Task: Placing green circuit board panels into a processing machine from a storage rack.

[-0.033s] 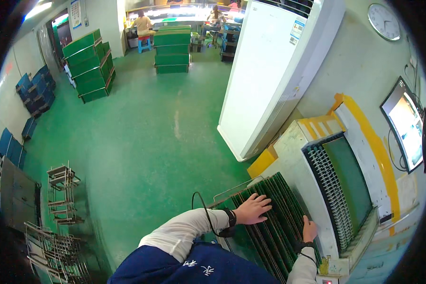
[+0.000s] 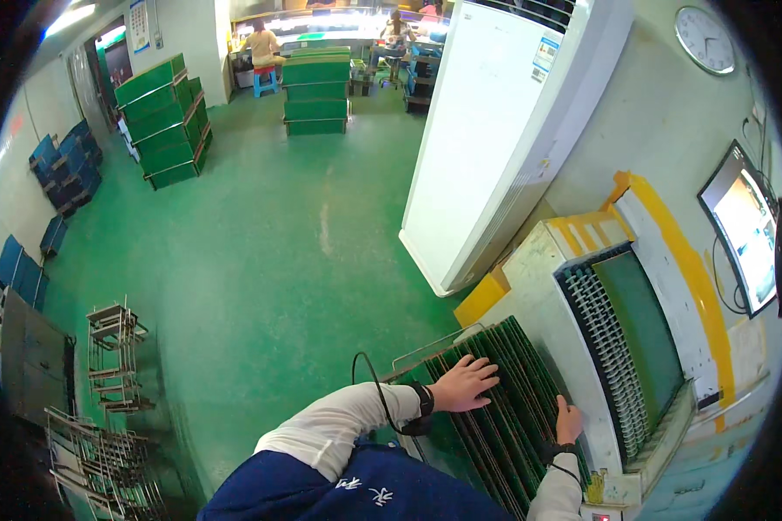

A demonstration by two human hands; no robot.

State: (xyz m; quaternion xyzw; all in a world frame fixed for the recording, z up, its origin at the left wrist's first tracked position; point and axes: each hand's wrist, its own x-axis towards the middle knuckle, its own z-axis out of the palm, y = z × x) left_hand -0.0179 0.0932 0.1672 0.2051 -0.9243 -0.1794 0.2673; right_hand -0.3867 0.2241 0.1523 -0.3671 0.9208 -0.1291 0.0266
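Observation:
Below me on the right, a wire rack holds several thin green boards standing on edge in a close row. My left hand rests across the top edges of the boards, its fingers spread. At the right end of the row, my right hand is closed at the edge of a green board, with part of its fingers hidden. Just beyond that hand stands a machine with a row of pale rollers and a green board lying beside them.
A tall white air conditioner stands ahead to the right. Metal racks sit on the green floor at left. Stacked green boards and seated people are at the back. A screen hangs on the right wall.

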